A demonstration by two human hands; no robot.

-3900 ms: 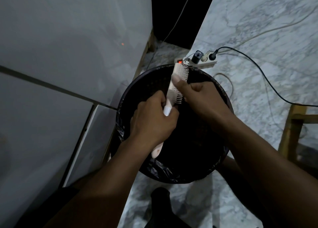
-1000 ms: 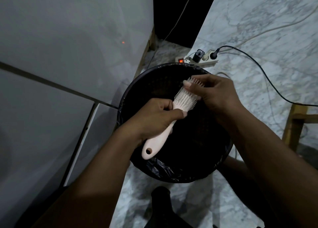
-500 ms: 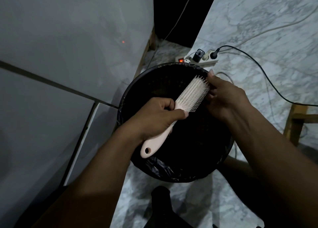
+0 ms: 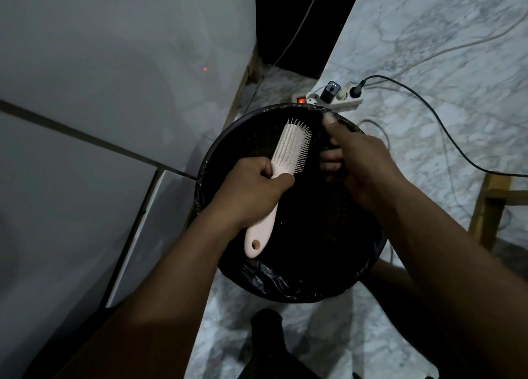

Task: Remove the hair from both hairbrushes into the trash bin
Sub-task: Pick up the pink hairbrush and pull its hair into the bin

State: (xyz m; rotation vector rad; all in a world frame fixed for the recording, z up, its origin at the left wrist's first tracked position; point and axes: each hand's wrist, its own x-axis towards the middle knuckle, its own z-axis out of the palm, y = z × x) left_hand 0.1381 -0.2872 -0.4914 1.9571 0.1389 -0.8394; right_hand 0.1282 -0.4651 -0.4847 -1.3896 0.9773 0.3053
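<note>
A person crouches over a black-lined bin (image 4: 288,285) on a marble floor (image 4: 428,35), the left hand (image 4: 251,191) clamped around the neck of a pale pink brush (image 4: 285,164) held bristles-up over the bin's open mouth. Half a second ago the right hand (image 4: 363,161) was pressed against the far edge of the bristles; it has now come away, and sits just beside the brush head with a dark gap between them, fingers (image 4: 331,158) curled inward. Whether they pinch a tuft of pulled hair cannot be told in this dim light, since anything dark would vanish against the liner. The brush has also swung round since a second ago, its head now pointing more toward the wall (image 4: 114,64) and its handle hanging over the near side of the bin. The bristles look pale and largely clear from here, though fine strands would be too small to see. The pull-away reads as the end of one plucking stroke, with the likely next step a drop of whatever was gathered into the bin below. Only one brush is in view, so the second is judged not yet dealt with or out of frame. A power strip (image 4: 328,99) with a lit switch lies just behind the bin.
</note>
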